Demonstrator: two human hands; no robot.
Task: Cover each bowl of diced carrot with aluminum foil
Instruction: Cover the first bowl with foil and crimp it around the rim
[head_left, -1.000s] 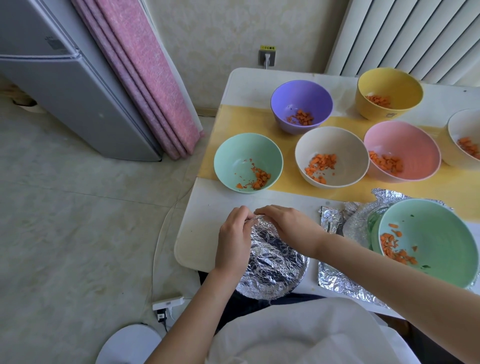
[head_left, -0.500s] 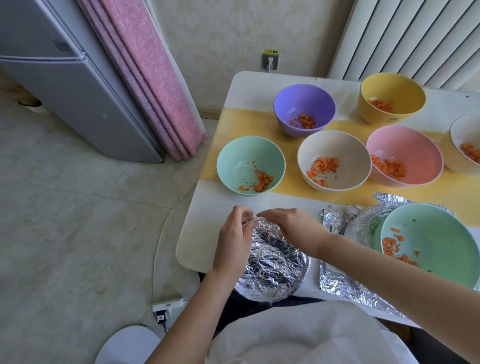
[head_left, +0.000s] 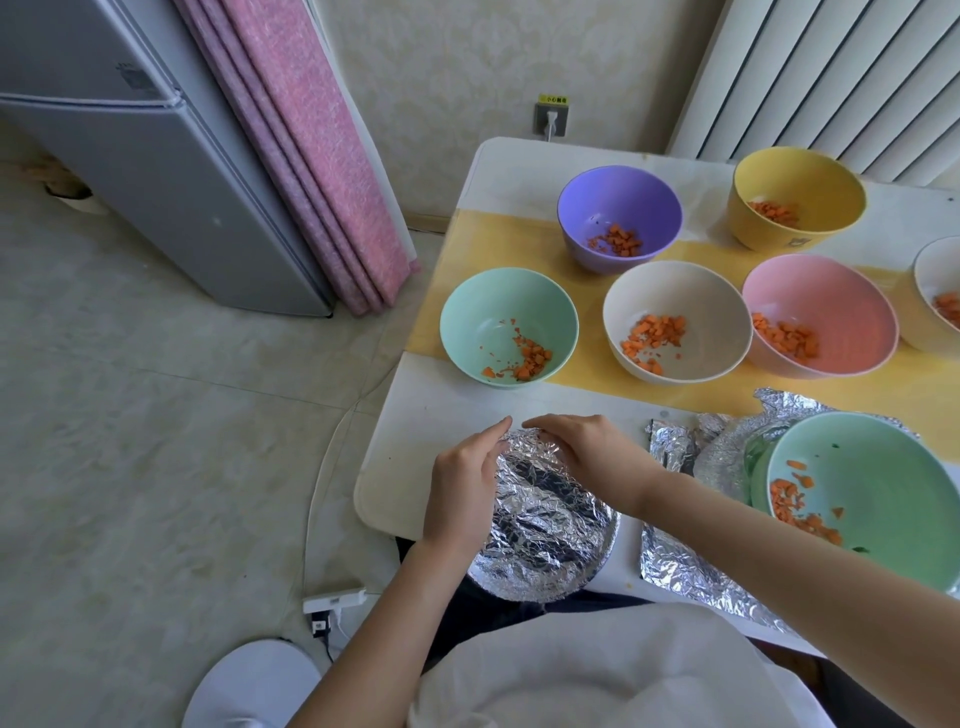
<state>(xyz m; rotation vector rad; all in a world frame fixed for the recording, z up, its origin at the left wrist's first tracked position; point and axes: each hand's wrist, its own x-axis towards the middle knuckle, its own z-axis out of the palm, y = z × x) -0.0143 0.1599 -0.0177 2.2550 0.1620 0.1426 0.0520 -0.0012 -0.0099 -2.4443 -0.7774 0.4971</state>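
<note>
- Left grip: fingers straight and together, pointing away from the body.
- Right grip: palm down, fingers gently arched leftward, tips just beside the left fingertips.
- Both forearms bare.

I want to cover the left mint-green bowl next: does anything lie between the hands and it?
Nothing visible does. Between the left hand and right hand, at the far rim of the foil-covered bowl, and that mint-green bowl lies only bare white table.
</note>
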